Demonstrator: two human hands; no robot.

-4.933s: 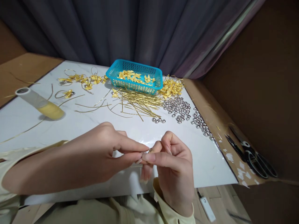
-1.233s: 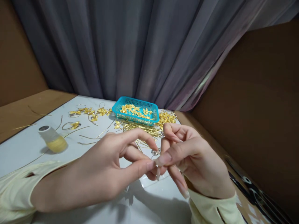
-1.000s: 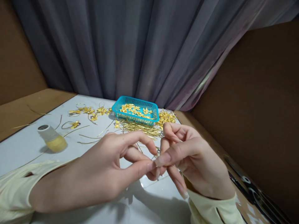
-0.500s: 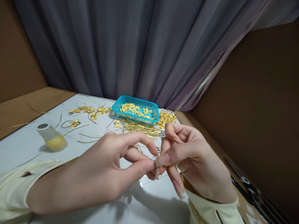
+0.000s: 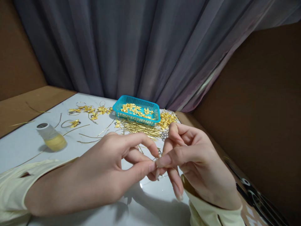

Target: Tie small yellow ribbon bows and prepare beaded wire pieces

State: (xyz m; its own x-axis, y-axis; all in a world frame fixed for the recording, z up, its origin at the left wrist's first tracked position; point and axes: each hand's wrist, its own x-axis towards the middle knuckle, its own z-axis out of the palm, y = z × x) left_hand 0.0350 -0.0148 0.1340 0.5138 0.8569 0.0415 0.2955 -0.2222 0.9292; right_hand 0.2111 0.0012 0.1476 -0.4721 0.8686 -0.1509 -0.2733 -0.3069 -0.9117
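Above the white tabletop, my left hand (image 5: 115,169) and my right hand (image 5: 197,160) meet with their fingertips touching. Thumb and fingers of both are closed in a pinch on a thin wire, most of which the fingers cover. A small shiny silver bead or bell (image 5: 160,152) shows just above the pinched tips. Behind my hands lies a bundle of gold wires (image 5: 141,129), with a little heap of silver beads (image 5: 164,135) beside my right fingers.
A blue basket (image 5: 118,108) holds yellow ribbon flowers, with more flowers (image 5: 168,119) heaped to its right. Flowered wire rings (image 5: 74,123) and loose wires lie left. A jar with yellow contents (image 5: 55,141) stands near my left sleeve; black-handled scissors (image 5: 256,197) lie far right.
Both hands hold nearly the same pinch. My right hand's lower fingers have shifted slightly, and the view has moved a little.
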